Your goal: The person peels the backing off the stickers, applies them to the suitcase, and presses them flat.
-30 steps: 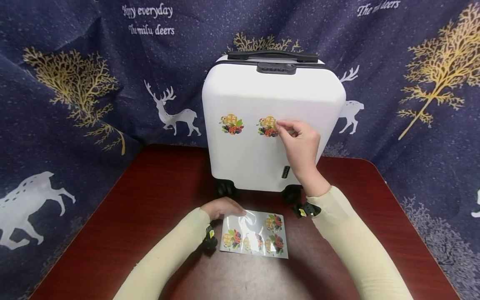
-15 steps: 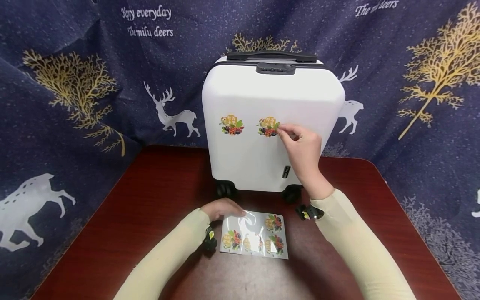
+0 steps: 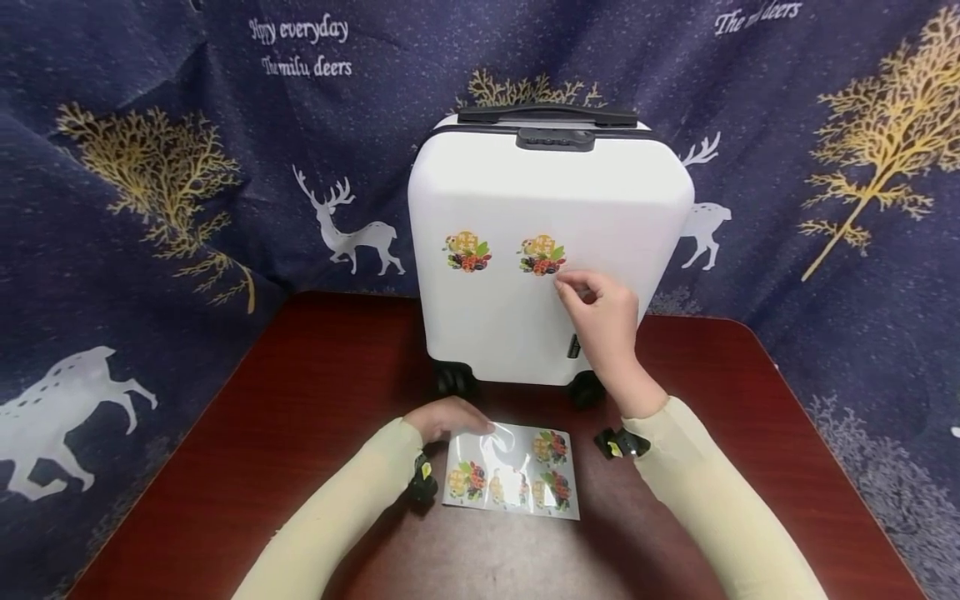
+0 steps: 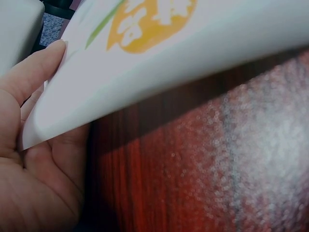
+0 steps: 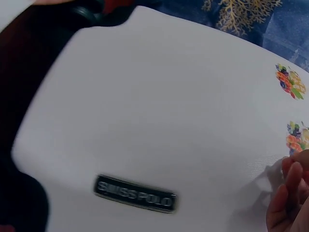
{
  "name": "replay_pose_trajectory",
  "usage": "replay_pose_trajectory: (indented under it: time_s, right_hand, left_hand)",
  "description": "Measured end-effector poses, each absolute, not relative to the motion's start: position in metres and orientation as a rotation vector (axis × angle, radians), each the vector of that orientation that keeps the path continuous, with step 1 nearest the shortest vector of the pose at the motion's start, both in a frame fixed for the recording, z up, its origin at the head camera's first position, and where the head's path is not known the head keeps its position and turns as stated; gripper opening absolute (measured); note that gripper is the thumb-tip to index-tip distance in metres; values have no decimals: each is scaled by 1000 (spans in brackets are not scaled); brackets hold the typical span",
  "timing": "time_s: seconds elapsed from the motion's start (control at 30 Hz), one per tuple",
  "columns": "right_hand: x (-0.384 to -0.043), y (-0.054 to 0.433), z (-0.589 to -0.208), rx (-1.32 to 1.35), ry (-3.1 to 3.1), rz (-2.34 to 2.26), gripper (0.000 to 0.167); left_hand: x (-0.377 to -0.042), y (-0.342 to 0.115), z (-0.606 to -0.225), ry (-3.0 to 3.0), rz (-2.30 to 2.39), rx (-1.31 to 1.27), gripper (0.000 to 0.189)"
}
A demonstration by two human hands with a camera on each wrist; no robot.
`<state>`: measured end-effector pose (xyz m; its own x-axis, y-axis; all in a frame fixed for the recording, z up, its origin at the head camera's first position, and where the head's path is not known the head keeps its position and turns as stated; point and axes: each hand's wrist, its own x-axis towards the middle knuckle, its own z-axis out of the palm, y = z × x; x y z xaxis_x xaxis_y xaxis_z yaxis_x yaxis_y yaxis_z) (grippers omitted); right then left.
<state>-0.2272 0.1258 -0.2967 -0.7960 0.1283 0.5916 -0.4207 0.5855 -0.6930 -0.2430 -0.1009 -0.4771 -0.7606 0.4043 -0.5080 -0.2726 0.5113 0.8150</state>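
A white hard-shell suitcase (image 3: 487,325) stands upright on the table, with two fruit stickers on its front: a left sticker (image 3: 467,252) and a right sticker (image 3: 542,255). My right hand (image 3: 603,312) is at the lower right edge of the right sticker, thumb and index fingertips together. Nothing shows between them, and I cannot tell whether they touch the shell. Down on the table, my left hand (image 3: 448,417) holds the upper left corner of a glossy sticker sheet (image 3: 510,433), which bears several more fruit stickers. The left wrist view shows the thumb above the sheet (image 4: 87,104) and fingers beneath.
The dark red wooden table (image 3: 337,367) extends to both sides of the suitcase. Behind hangs a navy cloth (image 3: 360,125) printed with deer and golden trees. A black nameplate (image 5: 136,193) is on the suitcase's lower front, and black wheels (image 3: 454,379) support it.
My right hand has slid down from the right sticker's side to below its lower right edge, uncovering the whole sticker. The left hand and the sheet have stayed put.
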Motion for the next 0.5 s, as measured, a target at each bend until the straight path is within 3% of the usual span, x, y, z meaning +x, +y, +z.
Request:
replay_pose_trajectory:
  time_s: [0.5]
  right_hand:
    - [-212, 141, -330, 200, -2301, 1268, 14]
  left_hand:
    - [-245, -98, -482, 2066, 1302, 86, 35]
